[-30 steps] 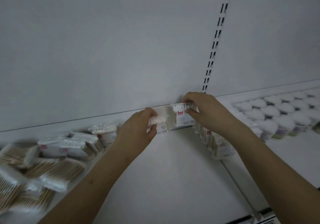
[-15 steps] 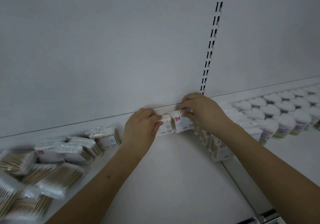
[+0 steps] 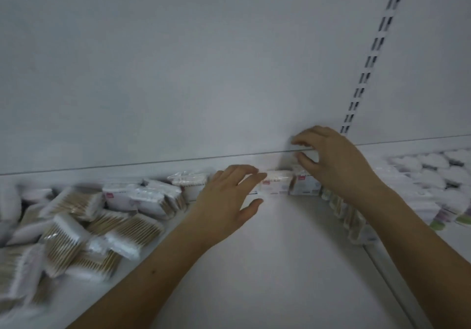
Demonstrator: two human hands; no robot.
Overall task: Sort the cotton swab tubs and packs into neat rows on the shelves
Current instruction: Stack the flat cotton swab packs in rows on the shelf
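One head-worn camera looks forward and down. It sits close over the white metal shelf (image 3: 254,265), facing the far grey back panel (image 3: 204,61).

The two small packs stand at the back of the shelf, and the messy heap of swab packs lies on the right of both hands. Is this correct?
Not quite. The head view shows the heap of swab packs to the left of both hands. The two small packs do stand at the back of the shelf.

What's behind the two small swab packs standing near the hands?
Directly behind the two packs rises the white back panel; no other stock shows there. The right hand covers the right pack's far end.
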